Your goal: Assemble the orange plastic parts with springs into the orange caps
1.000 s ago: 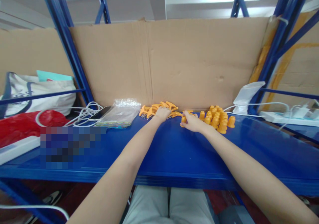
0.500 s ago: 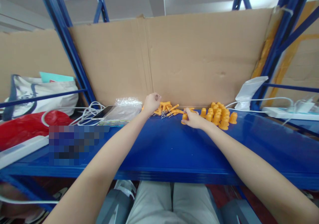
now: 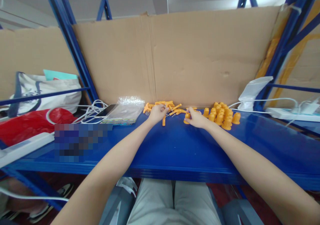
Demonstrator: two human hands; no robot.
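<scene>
My left hand [image 3: 157,114] is closed over the pile, its fingers pinched on an orange-handled corkscrew [image 3: 163,121] whose handle sticks out below the fingertips. A heap of orange corkscrews [image 3: 178,110] with silvery spirals lies around and behind this hand, against the cardboard. To the right, my right hand [image 3: 196,118] has its fingers closed around a small orange bell-shaped cup [image 3: 186,119], low at the blue surface. Just right of that hand stands a group of the same orange cups [image 3: 220,114], rim down and close together.
A blue metal shelf top [image 3: 172,151] carries everything, backed by a cardboard sheet [image 3: 195,58]. On the left lie clear plastic bags [image 3: 125,113], white cables [image 3: 93,113], a red bag [image 3: 37,123] and a white power strip [image 3: 27,148]. Another power strip [image 3: 287,114] sits at right.
My left hand has come down and slightly right, turning so that the corkscrew handle now shows below the fingers. My right hand stays on the orange cup. The view has shifted slightly.
</scene>
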